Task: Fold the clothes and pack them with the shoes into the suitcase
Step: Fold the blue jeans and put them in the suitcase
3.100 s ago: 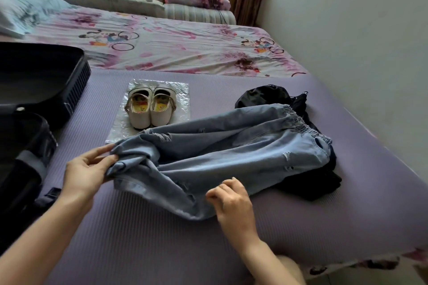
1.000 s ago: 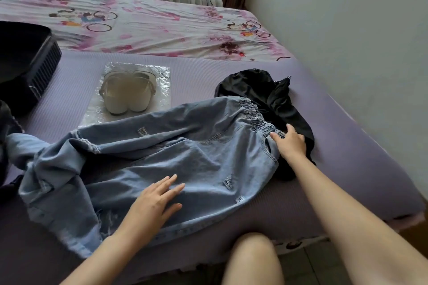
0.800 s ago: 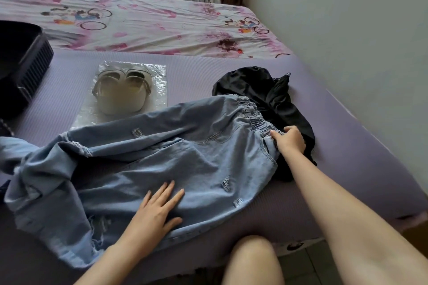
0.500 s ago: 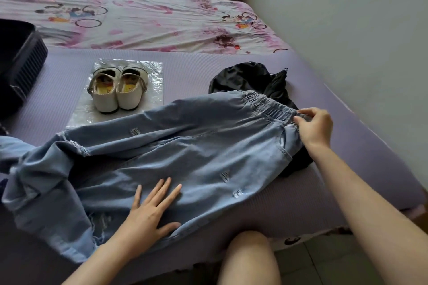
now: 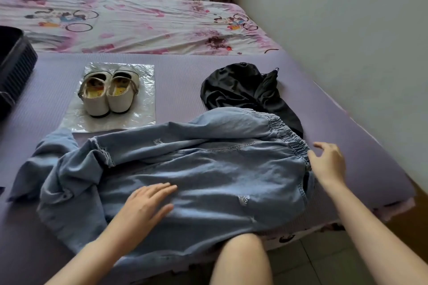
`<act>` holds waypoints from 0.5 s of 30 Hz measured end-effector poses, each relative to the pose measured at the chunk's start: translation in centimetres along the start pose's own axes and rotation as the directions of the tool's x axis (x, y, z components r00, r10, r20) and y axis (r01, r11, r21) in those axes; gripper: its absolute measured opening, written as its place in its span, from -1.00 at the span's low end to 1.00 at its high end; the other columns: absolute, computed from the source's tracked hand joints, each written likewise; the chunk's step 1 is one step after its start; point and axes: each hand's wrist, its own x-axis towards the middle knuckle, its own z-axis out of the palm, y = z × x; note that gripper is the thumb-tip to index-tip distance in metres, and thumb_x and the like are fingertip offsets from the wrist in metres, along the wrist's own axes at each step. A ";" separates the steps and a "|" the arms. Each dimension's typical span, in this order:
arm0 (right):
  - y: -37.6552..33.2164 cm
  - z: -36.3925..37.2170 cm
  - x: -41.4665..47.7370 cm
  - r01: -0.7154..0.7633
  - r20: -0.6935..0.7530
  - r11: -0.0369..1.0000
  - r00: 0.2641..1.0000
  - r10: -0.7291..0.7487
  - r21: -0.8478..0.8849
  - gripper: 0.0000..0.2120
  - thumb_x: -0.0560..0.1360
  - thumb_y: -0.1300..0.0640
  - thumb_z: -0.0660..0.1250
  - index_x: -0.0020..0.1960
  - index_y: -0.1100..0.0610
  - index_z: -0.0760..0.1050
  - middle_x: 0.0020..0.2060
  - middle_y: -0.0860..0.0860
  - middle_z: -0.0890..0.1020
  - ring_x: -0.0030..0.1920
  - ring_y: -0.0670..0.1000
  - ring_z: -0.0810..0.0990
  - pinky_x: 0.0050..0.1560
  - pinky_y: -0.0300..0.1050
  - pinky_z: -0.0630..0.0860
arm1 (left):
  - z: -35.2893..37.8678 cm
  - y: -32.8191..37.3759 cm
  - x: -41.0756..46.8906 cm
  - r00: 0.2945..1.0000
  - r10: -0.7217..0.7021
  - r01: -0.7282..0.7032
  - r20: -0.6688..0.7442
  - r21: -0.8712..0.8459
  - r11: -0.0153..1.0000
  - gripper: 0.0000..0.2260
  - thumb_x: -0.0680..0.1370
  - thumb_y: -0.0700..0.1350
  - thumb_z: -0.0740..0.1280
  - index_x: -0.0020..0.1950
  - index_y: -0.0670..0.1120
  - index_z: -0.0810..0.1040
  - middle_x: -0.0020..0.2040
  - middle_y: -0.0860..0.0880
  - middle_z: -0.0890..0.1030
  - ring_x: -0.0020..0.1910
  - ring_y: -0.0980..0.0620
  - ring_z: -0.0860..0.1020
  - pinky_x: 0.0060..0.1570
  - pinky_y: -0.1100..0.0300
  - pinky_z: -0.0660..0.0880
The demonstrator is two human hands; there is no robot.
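**Purple mat becomes a folding table as jeans are laid out for packing**

Purple ribbed mat covers the near end of a bed with a floral sheet, beside a plain wall. On the mat, a pair of light blue jeans lies crosswise in front of the person. Its long axis runs left to right, with the elastic waistband at the right and the legs bunched in loose folds at the left.

The left hand presses flat on the middle of the denim, fingers straight, gripping nothing. The right hand hovers at the waistband end, fingers spread and empty. Whether its edge touches the cloth is hard to judge from this angle.

That hand is the nearer one for drawing the waistband across. The crumpled legs lie on the left hand's side and probably need smoothing first.

A crumpled black garment sits partly under the waistband, unfolded. White shoes stand side by side on a clear plastic sheet behind the jeans. The dark suitcase shows at the far left edge, well apart from the clothes, and nothing appears to be packed yet.
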 end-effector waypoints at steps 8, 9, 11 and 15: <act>-10.0 4.6 5.4 0.018 0.265 0.988 0.963 -0.059 0.154 -0.52 0.52 -0.12 0.28 0.34 0.10 0.45 0.26 0.16 0.52 0.32 0.16 0.40 0.28 0.02 0.36 | -2.3 -1.5 5.4 0.979 -0.081 0.081 -0.189 -0.011 0.997 -0.44 0.49 0.26 0.06 0.36 -0.01 0.45 0.40 -0.04 0.41 0.38 -0.05 0.37 0.35 -0.12 0.29; -10.6 5.3 6.3 -0.018 0.308 0.990 0.951 -0.028 0.143 -0.50 0.51 -0.17 0.25 0.33 0.10 0.45 0.27 0.17 0.51 0.32 0.17 0.40 0.26 0.04 0.37 | -2.5 -1.6 6.2 0.977 -0.110 0.111 -0.184 -0.004 0.994 -0.44 0.49 0.26 0.07 0.40 0.02 0.39 0.44 0.00 0.33 0.44 -0.01 0.27 0.42 -0.09 0.18; -11.7 6.3 7.7 -0.062 0.352 0.995 0.936 0.029 0.083 -0.57 0.53 -0.22 0.20 0.10 0.12 0.51 0.25 0.19 0.51 0.28 0.21 0.43 0.17 0.04 0.37 | -2.8 -2.1 7.7 0.975 -0.157 0.160 -0.156 0.008 0.987 -0.51 0.56 0.19 0.17 0.46 0.06 0.29 0.50 0.02 0.22 0.51 0.05 0.11 0.46 -0.01 0.00; -12.6 7.2 9.5 -0.170 0.347 0.985 0.925 0.157 0.008 -0.49 0.55 -0.20 0.19 0.19 0.24 0.46 0.26 0.22 0.50 0.26 0.24 0.45 0.26 0.06 0.36 | -3.9 -3.7 10.6 0.947 -0.258 0.255 -0.192 -0.043 0.966 -0.54 0.59 0.03 0.22 0.48 -0.01 0.28 0.49 -0.06 0.26 0.49 -0.01 0.16 0.46 0.00 -0.01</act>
